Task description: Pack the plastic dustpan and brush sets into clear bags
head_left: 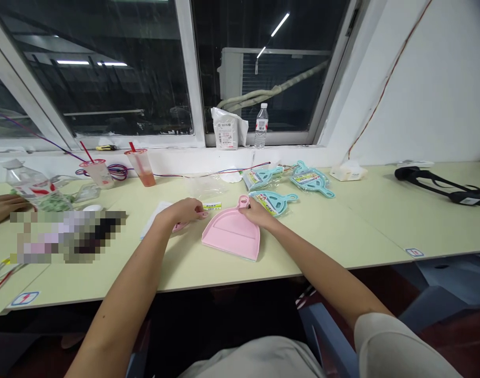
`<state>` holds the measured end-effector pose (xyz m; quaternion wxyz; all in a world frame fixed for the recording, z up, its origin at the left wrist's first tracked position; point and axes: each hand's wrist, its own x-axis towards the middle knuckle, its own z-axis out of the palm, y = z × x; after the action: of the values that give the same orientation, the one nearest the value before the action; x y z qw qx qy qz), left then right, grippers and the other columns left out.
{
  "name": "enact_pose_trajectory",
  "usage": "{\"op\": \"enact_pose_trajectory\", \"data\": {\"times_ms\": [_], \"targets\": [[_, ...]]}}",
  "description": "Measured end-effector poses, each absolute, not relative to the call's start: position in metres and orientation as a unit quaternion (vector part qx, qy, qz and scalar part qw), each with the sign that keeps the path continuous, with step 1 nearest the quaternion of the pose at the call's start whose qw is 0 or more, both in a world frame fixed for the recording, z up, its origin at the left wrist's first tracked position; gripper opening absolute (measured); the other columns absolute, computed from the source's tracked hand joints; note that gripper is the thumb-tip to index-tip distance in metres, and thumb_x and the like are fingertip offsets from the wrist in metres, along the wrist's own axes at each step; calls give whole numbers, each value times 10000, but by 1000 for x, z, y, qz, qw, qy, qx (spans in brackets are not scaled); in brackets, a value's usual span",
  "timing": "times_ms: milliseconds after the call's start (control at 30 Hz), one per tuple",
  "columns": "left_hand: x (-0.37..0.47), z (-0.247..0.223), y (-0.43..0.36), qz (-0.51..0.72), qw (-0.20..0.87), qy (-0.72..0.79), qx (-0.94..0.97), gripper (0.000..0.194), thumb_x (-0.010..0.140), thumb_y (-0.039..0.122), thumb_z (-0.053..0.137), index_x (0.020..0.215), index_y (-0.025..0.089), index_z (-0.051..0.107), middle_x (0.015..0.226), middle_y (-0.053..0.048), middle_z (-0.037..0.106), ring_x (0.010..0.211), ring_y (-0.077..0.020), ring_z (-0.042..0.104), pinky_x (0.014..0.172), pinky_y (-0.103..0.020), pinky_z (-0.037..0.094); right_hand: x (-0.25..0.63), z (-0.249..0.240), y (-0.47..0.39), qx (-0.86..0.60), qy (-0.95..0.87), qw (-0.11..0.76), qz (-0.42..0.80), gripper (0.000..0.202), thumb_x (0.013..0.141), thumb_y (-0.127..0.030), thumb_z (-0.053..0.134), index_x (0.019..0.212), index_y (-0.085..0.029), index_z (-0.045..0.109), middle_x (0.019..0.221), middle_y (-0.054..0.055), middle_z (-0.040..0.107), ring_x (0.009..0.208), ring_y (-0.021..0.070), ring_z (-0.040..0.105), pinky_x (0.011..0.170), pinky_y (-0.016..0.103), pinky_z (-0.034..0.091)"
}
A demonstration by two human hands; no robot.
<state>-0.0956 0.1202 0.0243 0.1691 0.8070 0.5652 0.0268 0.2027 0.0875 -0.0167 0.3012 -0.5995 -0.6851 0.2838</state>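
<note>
A small pink dustpan (232,233) lies flat on the pale green table (342,231) in front of me. My right hand (254,212) grips its handle at the far end. My left hand (184,211) is closed over a small pink piece that shows at its underside, next to a yellow-green label (211,206) and a white sheet (155,218). A clear plastic bag (206,186) lies just beyond my hands.
Several teal dustpan sets in packaging (311,178) lie to the far right of my hands. Two drink cups (141,167), bottles (260,126), a tissue pack (348,170), a black strap device (440,184) and another person's hand (1,206) at left surround the area.
</note>
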Motion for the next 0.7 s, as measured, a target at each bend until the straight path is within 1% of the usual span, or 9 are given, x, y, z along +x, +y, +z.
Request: {"op": "enact_pose_trajectory", "data": {"times_ms": [67, 133, 200, 267, 333, 400, 500, 600, 700], "targets": [[-94, 25, 119, 34, 145, 558, 816, 300, 815, 509, 642, 952, 263, 746, 1000, -84, 768, 783, -241, 670, 661, -297, 438, 200, -21, 91, -619, -686, 307, 228, 241, 918, -380, 550, 1079, -202, 568, 1232, 116, 615, 1170, 262, 567, 997, 338, 433], [-93, 28, 117, 45, 108, 556, 823, 291, 824, 482, 628, 952, 251, 751, 1025, -100, 759, 839, -259, 669, 694, -305, 441, 197, -26, 96, -632, -684, 321, 172, 179, 922, -353, 532, 999, -195, 566, 1215, 138, 588, 1213, 275, 517, 1051, 355, 392], [-92, 33, 115, 63, 69, 552, 828, 301, 848, 475, 599, 939, 234, 753, 996, -117, 752, 891, -282, 665, 732, -319, 447, 195, -30, 99, -627, -681, 351, 139, 128, 911, -323, 529, 934, -200, 555, 1165, 138, 585, 1198, 282, 500, 1065, 370, 367], [-92, 37, 113, 82, 40, 542, 835, 329, 885, 480, 557, 935, 216, 748, 949, -128, 744, 946, -304, 660, 769, -335, 454, 194, -31, 101, -610, -670, 400, 134, 90, 883, -305, 538, 887, -215, 542, 1094, 118, 596, 1140, 285, 508, 1036, 384, 371], [-92, 41, 112, 103, 16, 528, 843, 346, 916, 468, 522, 956, 202, 739, 955, -135, 739, 992, -315, 654, 795, -347, 459, 195, -30, 101, -585, -646, 463, 162, 78, 856, -306, 548, 858, -230, 527, 1000, 82, 609, 1039, 275, 529, 960, 381, 396], [-92, 45, 112, 126, -9, 516, 847, 341, 939, 442, 496, 985, 192, 724, 995, -137, 737, 998, -310, 654, 800, -352, 461, 197, -28, 100, -557, -610, 524, 209, 84, 839, -310, 553, 875, -240, 523, 908, 39, 610, 916, 250, 541, 862, 359, 411], [-93, 48, 111, 161, -29, 519, 839, 307, 955, 407, 482, 1021, 196, 695, 1013, -121, 735, 915, -284, 663, 751, -344, 455, 202, -23, 98, -519, -567, 577, 276, 137, 826, -306, 561, 948, -247, 541, 806, -20, 588, 777, 208, 530, 757, 323, 405], [-94, 51, 110, 200, -53, 515, 832, 261, 960, 374, 484, 1049, 204, 662, 1021, -108, 721, 862, -261, 659, 722, -337, 452, 205, -19, 98, -495, -543, 599, 319, 174, 806, -299, 584, 973, -250, 570, 774, -38, 585, 746, 193, 532, 728, 305, 413], [-95, 54, 109, 240, -92, 486, 836, 226, 953, 318, 484, 1054, 199, 648, 1052, -113, 698, 908, -257, 657, 779, -342, 468, 207, -17, 101, -488, -505, 614, 359, 215, 782, -304, 631, 987, -249, 598, 812, -25, 631, 803, 206, 576, 751, 307, 446]]}}
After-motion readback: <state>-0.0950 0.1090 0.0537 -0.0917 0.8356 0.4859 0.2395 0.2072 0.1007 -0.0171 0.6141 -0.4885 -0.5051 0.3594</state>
